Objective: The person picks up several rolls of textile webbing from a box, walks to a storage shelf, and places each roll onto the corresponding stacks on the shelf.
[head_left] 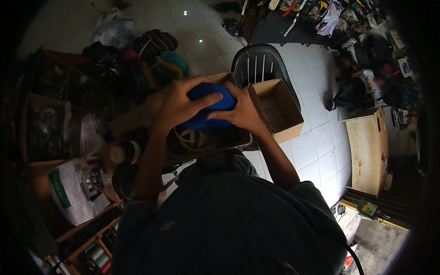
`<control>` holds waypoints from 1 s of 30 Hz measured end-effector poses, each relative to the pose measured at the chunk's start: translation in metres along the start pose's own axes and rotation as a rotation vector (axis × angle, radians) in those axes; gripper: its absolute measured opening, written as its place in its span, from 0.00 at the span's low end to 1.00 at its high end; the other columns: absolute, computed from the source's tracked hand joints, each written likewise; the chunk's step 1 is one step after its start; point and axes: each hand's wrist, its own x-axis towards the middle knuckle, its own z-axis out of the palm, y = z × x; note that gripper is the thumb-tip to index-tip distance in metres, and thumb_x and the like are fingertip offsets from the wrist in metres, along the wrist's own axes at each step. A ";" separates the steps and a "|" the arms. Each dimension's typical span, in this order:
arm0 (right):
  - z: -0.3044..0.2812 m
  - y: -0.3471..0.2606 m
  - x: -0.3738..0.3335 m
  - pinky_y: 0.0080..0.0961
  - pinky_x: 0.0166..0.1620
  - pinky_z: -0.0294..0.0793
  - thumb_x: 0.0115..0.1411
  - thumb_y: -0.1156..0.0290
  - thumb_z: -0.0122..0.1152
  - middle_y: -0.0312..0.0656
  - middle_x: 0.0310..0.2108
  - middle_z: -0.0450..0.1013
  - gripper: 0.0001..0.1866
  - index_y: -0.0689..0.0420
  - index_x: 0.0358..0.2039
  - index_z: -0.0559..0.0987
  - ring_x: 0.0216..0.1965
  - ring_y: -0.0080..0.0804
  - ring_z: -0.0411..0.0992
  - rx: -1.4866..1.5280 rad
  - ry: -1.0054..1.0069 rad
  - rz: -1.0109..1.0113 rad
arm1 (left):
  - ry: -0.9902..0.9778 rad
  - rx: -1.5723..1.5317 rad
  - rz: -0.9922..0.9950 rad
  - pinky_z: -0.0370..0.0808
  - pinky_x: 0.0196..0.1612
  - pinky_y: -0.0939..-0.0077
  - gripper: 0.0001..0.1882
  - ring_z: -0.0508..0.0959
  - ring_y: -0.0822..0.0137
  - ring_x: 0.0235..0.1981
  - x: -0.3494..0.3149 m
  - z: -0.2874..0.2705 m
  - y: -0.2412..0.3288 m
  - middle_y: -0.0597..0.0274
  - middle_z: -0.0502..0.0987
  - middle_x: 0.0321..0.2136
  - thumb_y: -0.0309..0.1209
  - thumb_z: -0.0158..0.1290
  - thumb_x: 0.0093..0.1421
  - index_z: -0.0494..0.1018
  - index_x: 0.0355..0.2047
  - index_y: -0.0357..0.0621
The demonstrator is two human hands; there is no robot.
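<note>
Object, blue and rounded point(201, 119), is gripped between both bare hands, straight out from the body at 12 o'clock. Its visible length seems slanted from 8 toward 2 o'clock, though its ends are partly covered by fingers. Its 10 o'clock side is cupped by the left hand point(180, 101), its 3 o'clock side by the right hand point(244, 110); neither is nearer, since both are touching it, thumbs laid across its facing surface. A pale ring-shaped piece point(189, 139) is seen just beside it at 7 o'clock. Farther out, an open cardboard box point(289, 133) is placed at 3 o'clock, a black chair point(239, 58) is partly seen at 1, and a white gridded package point(72, 205) is set at 8.
</note>
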 end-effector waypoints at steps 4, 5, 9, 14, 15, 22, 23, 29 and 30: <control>0.002 0.011 -0.007 0.22 0.30 0.71 0.56 0.64 0.59 0.41 0.21 0.73 0.14 0.63 0.33 0.73 0.24 0.24 0.73 0.134 0.085 -0.011 | 0.084 0.005 -0.032 0.71 0.33 0.80 0.12 0.75 0.75 0.27 -0.006 0.002 -0.006 0.62 0.77 0.23 0.33 0.58 0.52 0.76 0.29 0.35; 0.003 0.012 -0.009 0.21 0.29 0.70 0.58 0.65 0.57 0.41 0.21 0.73 0.13 0.64 0.33 0.73 0.23 0.24 0.72 0.176 0.108 0.005 | 0.122 -0.021 -0.020 0.71 0.32 0.81 0.12 0.75 0.75 0.27 -0.008 0.000 -0.010 0.63 0.77 0.23 0.32 0.58 0.52 0.75 0.28 0.34; 0.002 0.010 -0.023 0.20 0.30 0.68 0.60 0.63 0.53 0.40 0.20 0.71 0.14 0.64 0.33 0.72 0.24 0.21 0.69 0.100 0.114 0.131 | 0.232 -0.099 -0.104 0.73 0.38 0.77 0.16 0.76 0.71 0.31 -0.017 0.007 -0.029 0.58 0.77 0.27 0.36 0.60 0.52 0.76 0.30 0.33; 0.026 0.004 -0.022 0.19 0.35 0.69 0.57 0.62 0.59 0.39 0.27 0.71 0.17 0.62 0.39 0.71 0.29 0.22 0.68 0.417 0.401 0.100 | 0.718 -0.617 -0.226 0.71 0.42 0.76 0.17 0.73 0.68 0.39 -0.026 0.029 -0.050 0.57 0.74 0.35 0.38 0.52 0.60 0.72 0.37 0.33; 0.032 0.006 -0.022 0.20 0.35 0.70 0.56 0.62 0.60 0.40 0.29 0.71 0.18 0.62 0.39 0.70 0.30 0.23 0.69 0.460 0.428 0.126 | 0.786 -0.692 -0.228 0.71 0.42 0.76 0.17 0.73 0.67 0.39 -0.024 0.036 -0.043 0.57 0.73 0.36 0.39 0.50 0.61 0.71 0.38 0.34; 0.023 0.004 -0.016 0.22 0.36 0.73 0.47 0.65 0.70 0.42 0.30 0.74 0.22 0.62 0.37 0.71 0.32 0.26 0.73 0.439 0.435 0.216 | 0.747 -0.297 -0.046 0.71 0.45 0.73 0.19 0.74 0.65 0.41 -0.033 0.044 -0.037 0.52 0.72 0.42 0.39 0.47 0.61 0.68 0.45 0.35; 0.016 0.001 -0.012 0.22 0.35 0.74 0.45 0.65 0.72 0.43 0.30 0.74 0.22 0.62 0.36 0.72 0.32 0.27 0.74 0.381 0.400 0.208 | 0.699 -0.286 0.046 0.71 0.44 0.73 0.19 0.74 0.65 0.41 -0.030 0.037 -0.037 0.52 0.72 0.42 0.38 0.49 0.59 0.68 0.45 0.35; 0.000 0.001 0.002 0.22 0.32 0.74 0.36 0.60 0.78 0.40 0.23 0.75 0.27 0.63 0.32 0.74 0.27 0.26 0.75 -0.039 -0.015 -0.098 | 0.077 0.072 0.095 0.71 0.40 0.78 0.15 0.77 0.70 0.34 -0.010 0.001 -0.012 0.58 0.78 0.31 0.33 0.58 0.52 0.74 0.37 0.36; 0.001 0.002 0.001 0.22 0.33 0.73 0.37 0.60 0.77 0.41 0.25 0.75 0.29 0.64 0.34 0.73 0.28 0.26 0.75 -0.057 -0.020 -0.086 | 0.064 0.051 0.045 0.70 0.39 0.79 0.14 0.76 0.73 0.34 -0.010 0.003 -0.010 0.59 0.78 0.30 0.31 0.57 0.52 0.74 0.36 0.35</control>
